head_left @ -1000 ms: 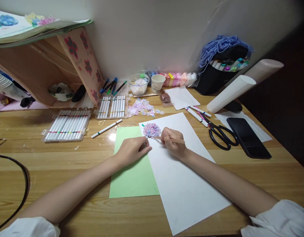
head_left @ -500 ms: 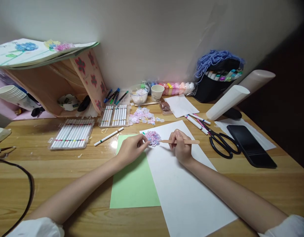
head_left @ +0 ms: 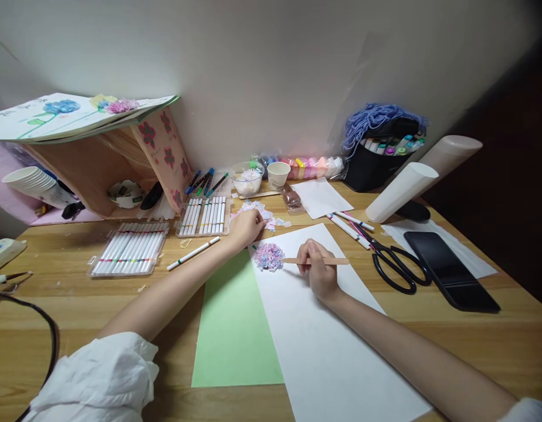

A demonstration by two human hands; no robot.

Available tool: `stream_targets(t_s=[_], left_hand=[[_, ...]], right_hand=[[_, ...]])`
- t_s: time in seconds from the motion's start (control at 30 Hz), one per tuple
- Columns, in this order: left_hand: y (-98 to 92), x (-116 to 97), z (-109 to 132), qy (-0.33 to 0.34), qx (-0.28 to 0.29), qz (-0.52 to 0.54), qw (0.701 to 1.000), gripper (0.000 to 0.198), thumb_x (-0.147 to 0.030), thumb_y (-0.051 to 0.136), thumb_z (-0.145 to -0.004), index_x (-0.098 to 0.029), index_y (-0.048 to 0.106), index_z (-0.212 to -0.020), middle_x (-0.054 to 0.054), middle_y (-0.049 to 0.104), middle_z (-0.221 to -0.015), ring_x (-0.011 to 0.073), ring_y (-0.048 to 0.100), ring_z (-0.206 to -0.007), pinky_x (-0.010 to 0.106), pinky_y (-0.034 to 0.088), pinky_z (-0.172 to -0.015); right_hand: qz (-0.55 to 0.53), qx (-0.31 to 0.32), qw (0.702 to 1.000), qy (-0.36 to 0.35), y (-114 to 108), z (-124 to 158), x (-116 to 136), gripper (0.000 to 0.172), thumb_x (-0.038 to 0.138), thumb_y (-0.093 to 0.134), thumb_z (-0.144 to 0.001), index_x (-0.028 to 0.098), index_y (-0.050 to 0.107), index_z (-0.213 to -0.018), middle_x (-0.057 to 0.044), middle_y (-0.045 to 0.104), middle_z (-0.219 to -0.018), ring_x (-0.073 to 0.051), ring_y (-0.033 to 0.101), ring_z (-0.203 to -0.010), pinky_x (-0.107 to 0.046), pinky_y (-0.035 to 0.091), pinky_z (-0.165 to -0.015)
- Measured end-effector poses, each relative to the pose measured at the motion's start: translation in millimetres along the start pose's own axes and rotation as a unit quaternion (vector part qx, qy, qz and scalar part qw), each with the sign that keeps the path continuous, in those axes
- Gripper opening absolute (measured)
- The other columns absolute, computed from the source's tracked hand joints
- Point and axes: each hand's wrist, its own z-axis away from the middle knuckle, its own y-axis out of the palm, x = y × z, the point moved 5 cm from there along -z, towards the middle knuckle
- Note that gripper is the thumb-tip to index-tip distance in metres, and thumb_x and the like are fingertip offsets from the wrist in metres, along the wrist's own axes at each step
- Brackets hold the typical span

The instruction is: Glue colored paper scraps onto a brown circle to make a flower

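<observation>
My right hand [head_left: 317, 268] grips a flat wooden craft stick [head_left: 339, 261], its left end at the edge of a round cluster of crumpled pink, blue and lilac paper bits [head_left: 268, 257]. That cluster sits near the top of a white paper sheet [head_left: 336, 346], which overlaps a green sheet [head_left: 236, 346]. My left hand [head_left: 247, 228] is at a loose pile of pastel paper scraps [head_left: 253, 207], fingers curled together. Its fingertips are partly hidden, so what they pinch cannot be made out.
Marker sets [head_left: 130, 249] and a loose marker [head_left: 194, 253] lie to the left. Behind are a glass bowl [head_left: 247, 181] and a paper cup [head_left: 278, 174]. Scissors [head_left: 394, 264], a phone [head_left: 449, 269] and a white tube-like bottle [head_left: 403, 190] are on the right. A decorated box [head_left: 163, 152] stands back left.
My left hand has moved from beside the paper cluster up and away to the scrap pile. My right hand keeps the craft stick at the cluster. The view has tilted slightly.
</observation>
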Motion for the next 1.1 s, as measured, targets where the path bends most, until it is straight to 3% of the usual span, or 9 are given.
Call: stream_targets(t_s=[0.17,0.33,0.5,0.67,0.8,0.97,1.1], left_hand=[[-13.3,1,8,0.004,-0.008,0.016,1.0,0.015,-0.032,0.055,-0.083,-0.02,0.062,-0.078,0.004,0.069,-0.083,0.0198,0.06,-0.079,0.026,0.038,-0.062],[-34.3,3,33,0.015,-0.043,0.089,0.995,0.02,-0.038,0.053,-0.084,-0.02,0.061,-0.079,0.001,0.064,-0.071,0.0155,0.056,-0.066,0.025,0.031,-0.054],[-33.8,7,57,0.031,-0.015,0.149,0.988,0.024,-0.04,0.053,-0.084,-0.019,0.059,-0.077,0.0,0.062,-0.067,0.0141,0.054,-0.062,0.024,0.032,-0.054],[-33.0,18,53,-0.007,-0.051,0.035,0.998,0.02,-0.038,0.048,-0.088,-0.02,0.057,-0.084,0.003,0.064,-0.079,0.0181,0.057,-0.072,0.026,0.033,-0.058],[-32.3,24,43,0.005,-0.085,-0.04,0.996,0.015,-0.032,0.046,-0.089,-0.02,0.055,-0.087,0.008,0.063,-0.096,0.0214,0.058,-0.083,0.029,0.037,-0.064],[-30.5,32,40,0.019,-0.089,0.036,0.995,0.009,-0.026,0.049,-0.087,-0.02,0.053,-0.081,0.004,0.064,-0.081,0.0185,0.058,-0.074,0.029,0.04,-0.064],[-38.0,32,48,0.015,-0.091,0.166,0.982,0.004,-0.022,0.057,-0.08,-0.019,0.055,-0.077,0.002,0.066,-0.079,0.0152,0.06,-0.073,0.026,0.044,-0.067]], right_hand=[[0.0,-0.007,1.0,0.006,0,-1,0,0.044,0.043,0.037,-0.095,0.02,0.045,-0.059,0.004,0.042,-0.048,-0.009,0.038,-0.041,-0.026,0.028,-0.044],[0.001,-0.007,1.0,-0.007,0,0,1,0.043,0.041,0.036,-0.095,0.02,0.045,-0.059,0.004,0.043,-0.048,-0.009,0.037,-0.041,-0.027,0.028,-0.045],[0.007,0.004,1.0,-0.012,2,2,2,0.043,0.041,0.036,-0.095,0.02,0.046,-0.059,0.004,0.043,-0.046,-0.01,0.038,-0.042,-0.027,0.028,-0.046],[0.011,0.025,1.0,-0.008,4,2,2,0.043,0.042,0.037,-0.095,0.02,0.047,-0.059,0.003,0.044,-0.049,-0.011,0.039,-0.044,-0.027,0.029,-0.047],[0.014,0.029,0.999,-0.002,4,3,2,0.043,0.043,0.037,-0.095,0.021,0.047,-0.059,0.003,0.044,-0.048,-0.011,0.039,-0.043,-0.027,0.029,-0.046],[0.025,0.037,0.999,0.001,4,3,2,0.044,0.045,0.036,-0.094,0.021,0.047,-0.059,0.003,0.044,-0.047,-0.011,0.039,-0.043,-0.027,0.03,-0.046],[0.02,0.037,0.999,0.0,5,3,3,0.043,0.044,0.037,-0.094,0.021,0.046,-0.059,0.003,0.044,-0.048,-0.011,0.04,-0.043,-0.027,0.03,-0.046]])
